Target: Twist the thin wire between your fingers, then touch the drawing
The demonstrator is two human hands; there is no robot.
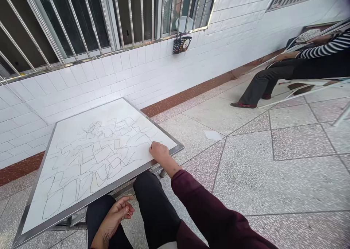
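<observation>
My right hand (pixel 160 152) is closed, its knuckles up, over the near right corner of a white-topped table (pixel 90 130) with a grey metal edge. Whatever its fingers pinch, if anything, is hidden. Thin dark crooked lines (pixel 95 154) spread over much of the white top; I cannot tell whether they are drawn marks or loose strands. Below the table's near edge, my left hand (pixel 119 212) lies by my left knee, palm turned up. Its fingers are loosely curled and apart, with nothing in them.
Past the table stands a white tiled wall (pixel 164 72) with a barred window (pixel 109 19). A small black basket (pixel 182 45) hangs from the bars. A piece of white paper (pixel 213 135) lies on the stone floor (pixel 259 168). Another person (pixel 273 74) sits at the right.
</observation>
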